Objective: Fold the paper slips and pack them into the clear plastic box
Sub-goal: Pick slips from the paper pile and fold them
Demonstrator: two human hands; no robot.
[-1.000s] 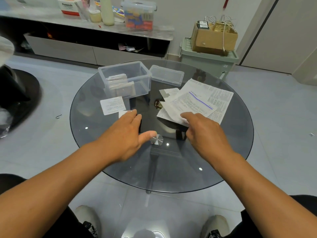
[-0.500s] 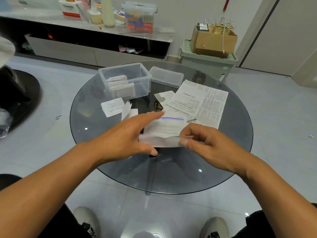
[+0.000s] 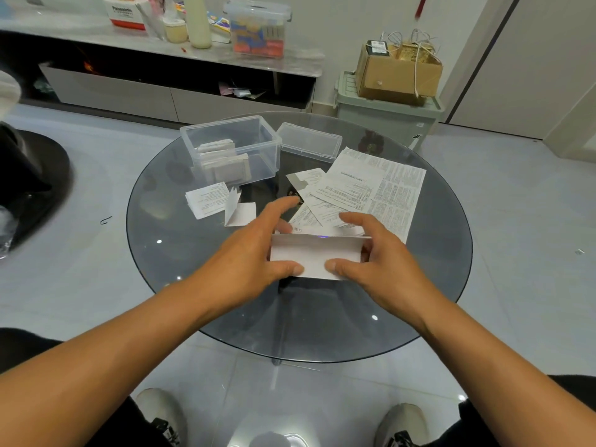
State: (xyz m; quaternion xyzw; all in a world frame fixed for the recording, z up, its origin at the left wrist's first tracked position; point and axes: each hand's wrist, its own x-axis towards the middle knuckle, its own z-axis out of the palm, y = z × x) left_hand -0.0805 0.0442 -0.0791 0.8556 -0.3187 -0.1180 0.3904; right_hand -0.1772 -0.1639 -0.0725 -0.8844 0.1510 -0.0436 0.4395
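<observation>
A white paper slip, folded over on itself, is held just above the round glass table. My left hand pinches its left end with thumb underneath, and my right hand pinches its right end. The clear plastic box stands open at the back of the table with several folded slips stacked inside. Two folded slips lie in front of the box. A pile of unfolded printed sheets lies to the right.
The box's clear lid rests beside the box at the back. A dark chair base is on the floor at left. A low cabinet and a green bin with a cardboard carton stand behind the table.
My right hand pulled one sheet off the pile toward me. Both hands took hold of it and folded its near part over, so it is now a narrower strip.
</observation>
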